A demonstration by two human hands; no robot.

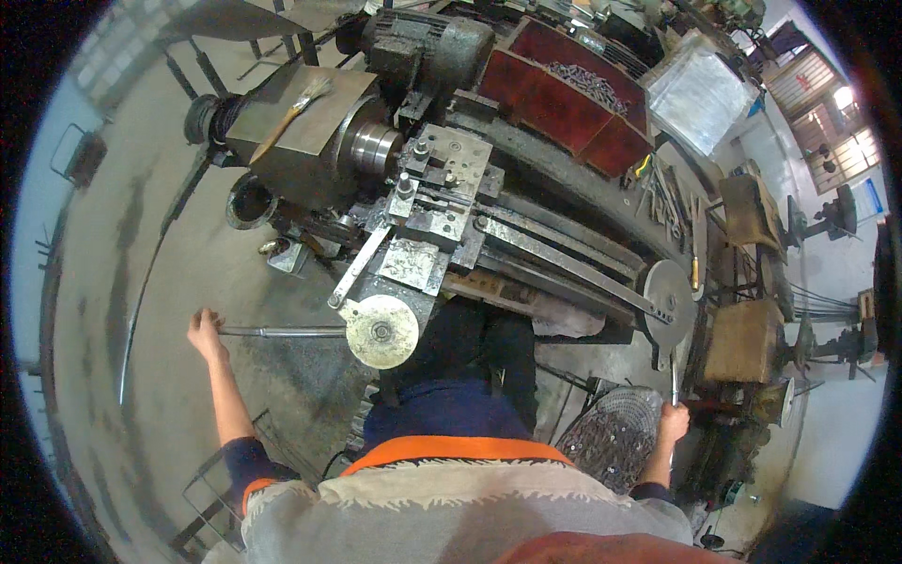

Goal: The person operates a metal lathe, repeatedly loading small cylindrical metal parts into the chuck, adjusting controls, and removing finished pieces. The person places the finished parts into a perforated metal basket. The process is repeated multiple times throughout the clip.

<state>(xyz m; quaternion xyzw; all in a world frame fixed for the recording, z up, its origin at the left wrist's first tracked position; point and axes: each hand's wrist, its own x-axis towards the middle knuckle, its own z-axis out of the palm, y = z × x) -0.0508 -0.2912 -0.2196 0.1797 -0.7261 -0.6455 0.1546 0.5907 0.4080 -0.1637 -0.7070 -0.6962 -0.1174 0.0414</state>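
At the left, my left hand (206, 334) is closed around the end of a metal lever (287, 332). This lever runs right to a pale round disc (382, 331) at the front of a small lathe-like machine. Low on the right, my right hand (672, 423) grips a second metal lever (674, 381), which hangs from a grey disc (668, 293). Flat linkage bars (564, 261) join the discs to the tool slide (435, 221). A shiny round spindle (376, 148) faces the slide from the left.
A wooden-handled brush (293, 115) lies on the headstock cover. Behind the slide, a red bin (554, 103) holds many small metal parts. Hand tools (667, 202) rest at the right. Beside my right arm sits a basket (615, 434) of metal pieces. An electric motor (427, 47) stands at the back.
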